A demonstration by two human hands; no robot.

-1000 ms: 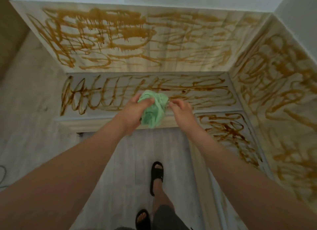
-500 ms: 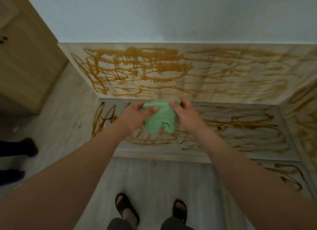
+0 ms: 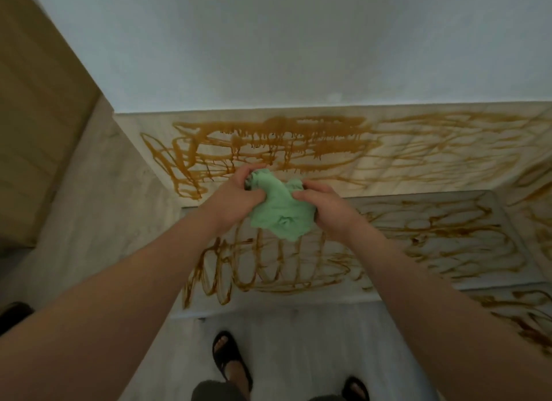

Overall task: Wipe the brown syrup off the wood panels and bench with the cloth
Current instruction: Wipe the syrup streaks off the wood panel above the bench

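Bare left forearm (image 3: 143, 275) and right forearm (image 3: 418, 281) stretch forward, converging.
The left hand (image 3: 236, 196) and right hand (image 3: 325, 206) each curl their fingers round a bunched green cloth (image 3: 277, 214) held between them.

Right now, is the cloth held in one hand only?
No: both the left hand and the right hand grip the bunched green cloth between them.

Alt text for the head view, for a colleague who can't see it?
The left hand and right hand grip a bunched green cloth in front of the back panel, which is streaked with dripping brown syrup. Syrup loops also cover the bench below; sandalled feet stand on the pale floor.
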